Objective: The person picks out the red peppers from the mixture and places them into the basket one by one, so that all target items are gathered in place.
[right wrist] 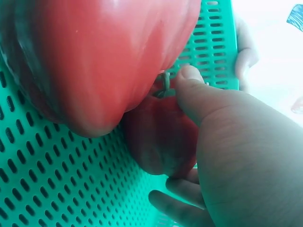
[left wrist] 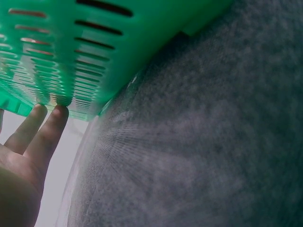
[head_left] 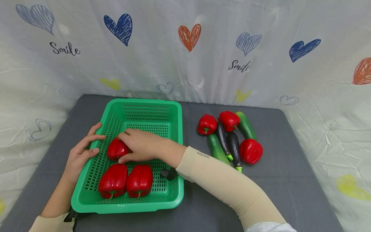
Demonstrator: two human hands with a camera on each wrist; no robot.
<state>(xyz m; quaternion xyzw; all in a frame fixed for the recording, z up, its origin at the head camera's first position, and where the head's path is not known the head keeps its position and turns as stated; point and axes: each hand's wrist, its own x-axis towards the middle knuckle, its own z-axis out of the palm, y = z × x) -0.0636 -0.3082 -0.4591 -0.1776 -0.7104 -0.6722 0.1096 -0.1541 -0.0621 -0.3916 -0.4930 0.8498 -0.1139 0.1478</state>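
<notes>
Red pepper (head_left: 116, 149) between right hand (head_left: 142, 145) and left hand (head_left: 81, 153) — right nearer.
Right grips it; left, fingers extended — touches green basket (head_left: 127, 208).

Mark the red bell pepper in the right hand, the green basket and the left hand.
Red bell pepper (head_left: 116, 149): head view, uncovered side.
Green basket (head_left: 142, 207): head view, near rim.
Left hand (head_left: 77, 157): head view, back of hand.

The basket (head_left: 127, 207) is bright green, patterned with rows of slots; its peppers (head_left: 139, 181) are glossy red, green-stemmed. At its 3 o'clock — more red peppers (head_left: 251, 151), dark purple eggplants (head_left: 234, 146) with bright green caps, green zucchini (head_left: 246, 126). The 12 o'clock backdrop (head_left: 147, 61) is white, printed with blue, orange and yellow hearts. The table cover (head_left: 284, 174) is grey — perhaps mottled, though the left wrist view is murky. The 4 o'clock sleeve (head_left: 223, 185) is cream.
</notes>
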